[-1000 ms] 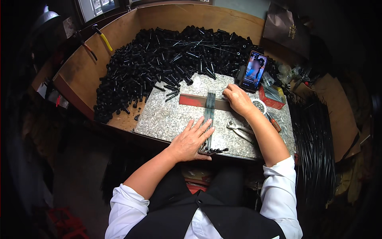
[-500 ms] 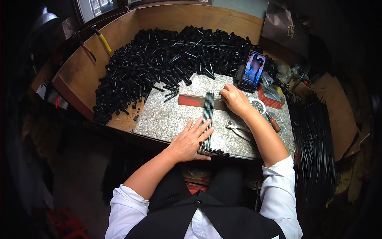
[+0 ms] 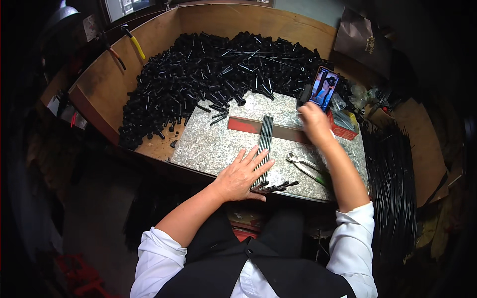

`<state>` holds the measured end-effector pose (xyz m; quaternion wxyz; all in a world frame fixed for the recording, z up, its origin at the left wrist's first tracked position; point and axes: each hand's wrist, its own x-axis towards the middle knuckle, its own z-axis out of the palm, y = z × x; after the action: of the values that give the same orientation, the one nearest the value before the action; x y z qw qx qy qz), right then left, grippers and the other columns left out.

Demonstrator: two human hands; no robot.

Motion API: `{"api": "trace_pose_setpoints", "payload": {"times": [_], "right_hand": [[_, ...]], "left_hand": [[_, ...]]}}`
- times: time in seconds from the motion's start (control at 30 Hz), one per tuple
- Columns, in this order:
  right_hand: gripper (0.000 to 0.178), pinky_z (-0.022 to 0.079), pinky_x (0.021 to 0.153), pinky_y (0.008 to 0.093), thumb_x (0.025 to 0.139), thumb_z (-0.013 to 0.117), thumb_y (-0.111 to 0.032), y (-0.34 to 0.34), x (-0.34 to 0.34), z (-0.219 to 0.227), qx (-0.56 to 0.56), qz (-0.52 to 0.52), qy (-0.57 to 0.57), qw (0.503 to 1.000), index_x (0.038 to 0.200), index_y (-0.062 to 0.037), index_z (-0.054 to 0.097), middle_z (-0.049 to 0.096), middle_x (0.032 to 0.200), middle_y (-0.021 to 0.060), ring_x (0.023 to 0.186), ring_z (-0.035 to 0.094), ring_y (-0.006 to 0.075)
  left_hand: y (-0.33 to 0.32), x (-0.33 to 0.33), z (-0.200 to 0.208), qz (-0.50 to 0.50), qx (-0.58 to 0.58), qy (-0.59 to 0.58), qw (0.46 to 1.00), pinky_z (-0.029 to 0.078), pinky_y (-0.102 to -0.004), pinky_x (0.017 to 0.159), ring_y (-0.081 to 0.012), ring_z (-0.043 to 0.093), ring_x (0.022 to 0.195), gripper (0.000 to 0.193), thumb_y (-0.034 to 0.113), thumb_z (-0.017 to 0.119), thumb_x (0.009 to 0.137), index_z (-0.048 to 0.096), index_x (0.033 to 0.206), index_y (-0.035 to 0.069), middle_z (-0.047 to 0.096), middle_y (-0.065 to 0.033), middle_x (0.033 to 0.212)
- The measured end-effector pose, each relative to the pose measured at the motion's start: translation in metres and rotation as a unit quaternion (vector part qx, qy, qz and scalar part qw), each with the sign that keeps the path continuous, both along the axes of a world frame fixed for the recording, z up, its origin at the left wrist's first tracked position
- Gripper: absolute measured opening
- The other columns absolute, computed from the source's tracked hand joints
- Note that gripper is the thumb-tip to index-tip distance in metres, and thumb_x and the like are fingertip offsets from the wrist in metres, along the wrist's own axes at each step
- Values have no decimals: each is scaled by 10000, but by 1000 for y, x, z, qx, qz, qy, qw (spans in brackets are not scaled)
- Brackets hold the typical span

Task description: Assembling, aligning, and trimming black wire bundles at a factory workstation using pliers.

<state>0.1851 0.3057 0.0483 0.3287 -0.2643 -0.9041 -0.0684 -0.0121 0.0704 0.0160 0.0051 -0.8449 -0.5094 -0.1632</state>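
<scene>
Fig.: L hand [image 3: 242,175], fingers spread flat and gripping nothing, presses the near end of the row of thin black rods [image 3: 265,147] laid side by side on the speckled stone slab [image 3: 213,144], across the red-brown strip [image 3: 248,125]. R hand [image 3: 312,119], on the rods' far end 1 s ago, has lifted off toward the propped phone [image 3: 324,88], blurred w/ motion, so its finger state can't be told. Rods thus held by L hand only; pliers [image 3: 304,166] untouched nearby, black-parts heap [image 3: 198,74] beyond.

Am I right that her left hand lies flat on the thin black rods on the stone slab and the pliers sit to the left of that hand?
Not quite. In the head view the left hand does lie flat on the thin black rods on the stone slab, but the pliers sit to its right, not its left.
</scene>
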Motion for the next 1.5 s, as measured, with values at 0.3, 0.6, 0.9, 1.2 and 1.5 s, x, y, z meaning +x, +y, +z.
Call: {"api": "trace_pose_setpoints", "payload": {"times": [0.3, 0.6, 0.9, 1.2, 1.5], "right_hand": [[97, 516, 740, 427, 711, 688, -54, 83, 138, 12, -104, -310, -108, 939, 796, -10, 678, 656, 806, 221, 820, 646, 380], [127, 512, 765, 423, 732, 680, -65, 87, 132, 11, -107, -333, -218, 911, 851, -27, 701, 659, 848, 225, 847, 644, 374], [120, 492, 788, 428, 741, 628, -50, 79, 136, 18, -168, -290, -203, 920, 855, -25, 660, 655, 933, 193, 912, 621, 360], [48, 481, 759, 457, 780, 592, -61, 60, 140, 25, 5, -223, -190, 956, 808, -26, 577, 610, 873, 173, 894, 594, 360], [207, 495, 748, 424, 781, 539, 44, 7, 43, 22, -18, -46, -98, 994, 957, -29, 622, 596, 883, 184, 841, 600, 377]], "left_hand": [[-1, -1, 0, 4, -16, 3, 1000, 202, -547, 1119, -418, 226, 1381, 905, 583, 700, 722, 359, 1419, 119, 275, -204, 1484], [-1, 1, 0, 6, -17, 6, 1000, 217, -549, 1111, -413, 228, 1381, 905, 574, 709, 712, 370, 1410, 107, 288, -201, 1476], [-1, 1, 0, 7, -14, 2, 1000, 220, -544, 1113, -407, 223, 1385, 914, 565, 726, 699, 377, 1407, 103, 291, -197, 1473], [1, 0, -3, 5, -12, 0, 1000, 223, -550, 1109, -408, 230, 1381, 922, 573, 724, 696, 364, 1417, 125, 292, -198, 1474], [-1, -2, -1, 12, -11, 8, 1000, 231, -545, 1107, -402, 235, 1382, 941, 567, 725, 699, 359, 1408, 69, 295, -195, 1474]]}}
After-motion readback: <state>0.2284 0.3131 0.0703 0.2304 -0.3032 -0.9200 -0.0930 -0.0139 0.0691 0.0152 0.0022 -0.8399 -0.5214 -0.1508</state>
